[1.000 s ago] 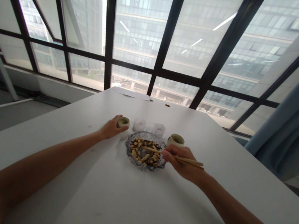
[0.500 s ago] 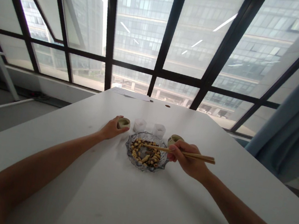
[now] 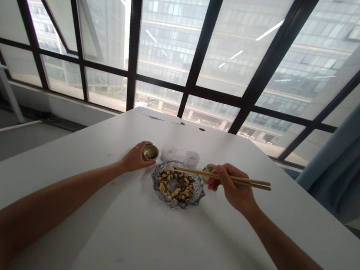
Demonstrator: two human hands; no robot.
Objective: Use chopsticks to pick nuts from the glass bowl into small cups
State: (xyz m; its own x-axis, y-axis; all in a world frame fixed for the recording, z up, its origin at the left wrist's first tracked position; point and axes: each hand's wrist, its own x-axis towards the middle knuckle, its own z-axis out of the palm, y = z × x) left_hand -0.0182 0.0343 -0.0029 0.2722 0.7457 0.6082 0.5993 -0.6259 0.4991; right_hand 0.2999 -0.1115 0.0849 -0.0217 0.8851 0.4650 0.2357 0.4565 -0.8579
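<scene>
My left hand (image 3: 135, 157) grips a small olive-green cup (image 3: 150, 153), its mouth tilted toward me, with something small and dark inside. Wooden chopsticks (image 3: 249, 182) are held in my right hand (image 3: 234, 185); their tips reach over the far rim of a clear glass bowl (image 3: 199, 195). A small dark piece seems to be at the tips. Peanuts (image 3: 175, 192) and dark seeds (image 3: 181, 182) lie in the bowl. Behind my right fingers stands a second small cup (image 3: 208, 168), partly hidden.
Two small white translucent containers (image 3: 168, 152) (image 3: 192, 159) stand behind the bowl on the white table (image 3: 140, 244). Papers (image 3: 159, 115) and two small dark round spots are near the far edge. Windows rise beyond; a blue curtain (image 3: 337, 163) hangs at the right.
The cup in my left hand has tipped toward me, showing its inside. My right hand has moved slightly right, and the chopstick tips have risen from the peanuts toward the bowl's far rim.
</scene>
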